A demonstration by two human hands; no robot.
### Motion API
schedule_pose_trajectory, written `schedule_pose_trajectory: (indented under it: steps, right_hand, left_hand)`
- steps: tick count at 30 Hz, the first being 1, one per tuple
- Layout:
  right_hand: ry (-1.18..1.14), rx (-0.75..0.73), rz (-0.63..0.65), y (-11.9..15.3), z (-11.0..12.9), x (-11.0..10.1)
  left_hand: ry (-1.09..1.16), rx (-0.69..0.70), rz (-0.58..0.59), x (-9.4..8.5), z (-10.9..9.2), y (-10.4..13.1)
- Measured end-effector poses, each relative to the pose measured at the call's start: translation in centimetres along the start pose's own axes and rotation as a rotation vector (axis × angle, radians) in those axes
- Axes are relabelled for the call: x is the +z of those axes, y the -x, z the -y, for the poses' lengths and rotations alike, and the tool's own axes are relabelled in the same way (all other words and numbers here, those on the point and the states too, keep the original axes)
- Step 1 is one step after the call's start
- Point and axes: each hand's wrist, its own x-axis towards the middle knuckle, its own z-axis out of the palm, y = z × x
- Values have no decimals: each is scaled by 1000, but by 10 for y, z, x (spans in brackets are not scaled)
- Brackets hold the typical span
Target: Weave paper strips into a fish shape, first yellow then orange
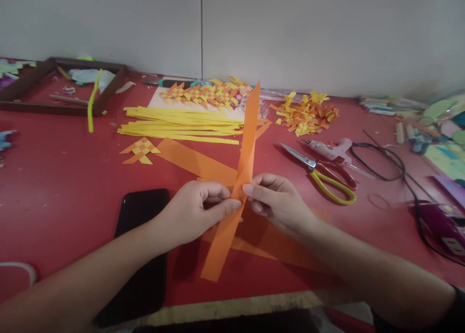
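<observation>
Near the front edge of the counter (83, 170), a black smartphone (145, 289) lies to the left, partly under the person's left arm (98, 275). Just right of it, the lower end of an orange paper strip (244, 170) points back toward the person. From there the strip's long axis climbs away and slightly rightward to a slanted tip at the far end. Both hands pinch it close to its middle: the left hand (198, 207) at its left edge, the right hand (281, 202) at its right edge, thumbs almost side by side. Neither hand is clearly nearer; the strip passes directly between them, bent or overlapped at the pinch, though the fingertips hide which.

Beneath the strip lie flat orange paper pieces (199, 162), one reaching leftward. Farther off, a woven paper fish (141, 151) sits to the left; scissors (313, 165) lie to the right, near a pink glue gun (332, 151). Beyond, yellow paper strips (181, 127) run crosswise, roughly square to the held one. At the back are a row of woven fish (203, 95) and a heap of orange-and-yellow paper pieces (305, 115).
</observation>
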Motion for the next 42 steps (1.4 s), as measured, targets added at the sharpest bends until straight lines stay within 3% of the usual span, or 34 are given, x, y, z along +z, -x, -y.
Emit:
schedule_pose_trajectory:
  steps: [7, 16, 22, 42]
  right_hand:
    - [-30, -62, -29, -4, 5, -4]
    - [36, -30, 130, 2, -3, -1]
    - [101, -24, 56, 1, -1, -2]
    - [26, -31, 71, 1, -1, -3]
  left_hand:
    - [70, -84, 21, 3, 0, 0]
    - [101, -18, -88, 2, -1, 2]
    - [88, -31, -40, 2, 0, 2]
    - [76, -70, -48, 1, -3, 1]
